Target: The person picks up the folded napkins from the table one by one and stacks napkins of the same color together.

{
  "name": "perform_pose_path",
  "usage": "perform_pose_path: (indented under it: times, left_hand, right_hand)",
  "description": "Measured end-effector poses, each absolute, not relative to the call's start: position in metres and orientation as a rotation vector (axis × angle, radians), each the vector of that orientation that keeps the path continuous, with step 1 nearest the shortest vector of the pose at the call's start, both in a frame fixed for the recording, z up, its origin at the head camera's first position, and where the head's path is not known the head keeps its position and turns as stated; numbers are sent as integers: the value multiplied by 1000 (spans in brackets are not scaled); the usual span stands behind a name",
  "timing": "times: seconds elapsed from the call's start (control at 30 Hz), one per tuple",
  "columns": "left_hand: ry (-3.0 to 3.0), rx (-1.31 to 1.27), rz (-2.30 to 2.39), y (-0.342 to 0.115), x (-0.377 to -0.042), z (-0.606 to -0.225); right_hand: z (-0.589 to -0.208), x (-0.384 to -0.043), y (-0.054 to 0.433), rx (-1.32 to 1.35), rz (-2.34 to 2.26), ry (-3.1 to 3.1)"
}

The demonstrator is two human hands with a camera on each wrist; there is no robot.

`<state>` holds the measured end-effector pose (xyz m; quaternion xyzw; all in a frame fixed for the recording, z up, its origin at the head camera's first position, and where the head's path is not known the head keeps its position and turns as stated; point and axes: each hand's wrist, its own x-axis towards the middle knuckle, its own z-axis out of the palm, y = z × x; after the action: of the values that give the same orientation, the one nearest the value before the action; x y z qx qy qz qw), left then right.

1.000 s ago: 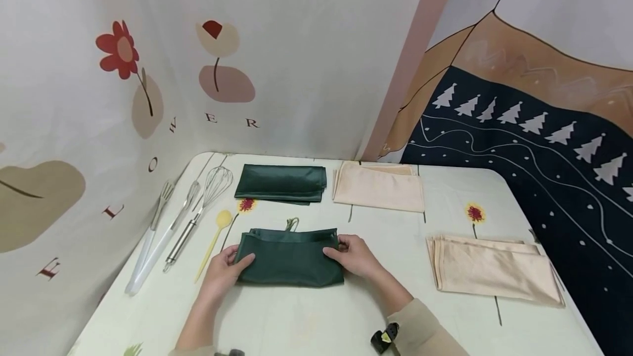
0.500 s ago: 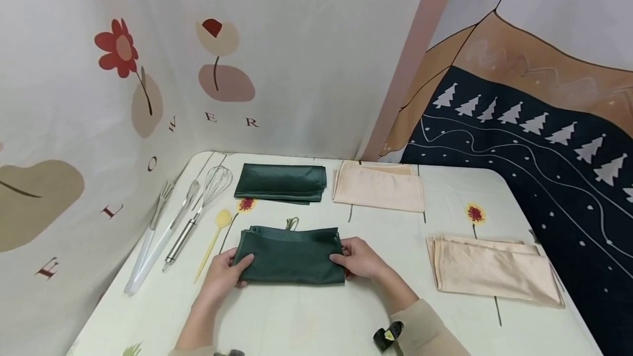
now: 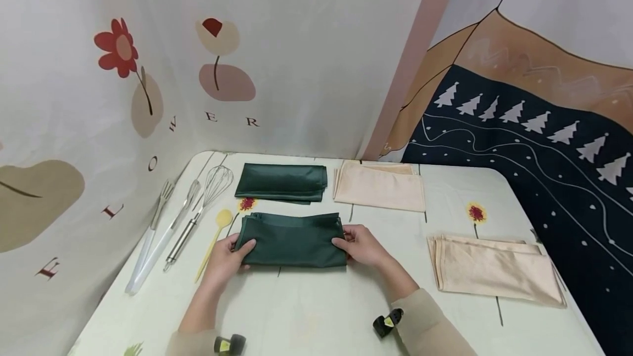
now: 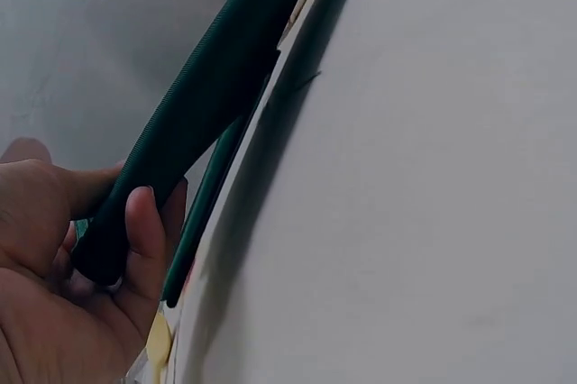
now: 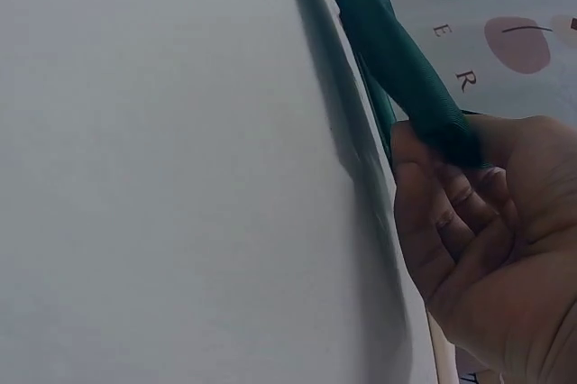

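A folded dark green cloth (image 3: 294, 240) is held level between both hands in the head view. My left hand (image 3: 225, 260) pinches its left end, thumb on the near face and fingers behind. At the right end, my right hand (image 3: 363, 244) grips it the same way. Both wrist views show the cloth raised off the table, with a shadow beneath; the left hand (image 4: 72, 267) and right hand (image 5: 487, 231) curl round its ends. Just behind lies a second folded dark green cloth (image 3: 281, 182), glossier and flat on the table.
Two folded beige cloths lie on the table: one at the back (image 3: 378, 188), another at the right (image 3: 494, 271). Along the left side are a whisk (image 3: 198, 216), a yellow spoon (image 3: 215, 240), a fork (image 3: 160, 207) and a clear-handled utensil (image 3: 170, 229). Printed curtains hang behind.
Both hands have raised the green cloth and carried it slightly away from me, toward the back cloths. It now covers a small printed detail on the tablecloth. The other things stay put.
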<state>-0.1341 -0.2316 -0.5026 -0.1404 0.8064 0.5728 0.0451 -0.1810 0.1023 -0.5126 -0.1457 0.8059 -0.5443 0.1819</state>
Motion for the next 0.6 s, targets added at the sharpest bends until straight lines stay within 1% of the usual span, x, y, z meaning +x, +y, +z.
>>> perform_pose_path:
  times: [0.6]
  left_hand:
    - [2475,-342,1773,-240,-190,-481]
  right_hand:
    - [-499,-228,94,-315,-1636,2363]
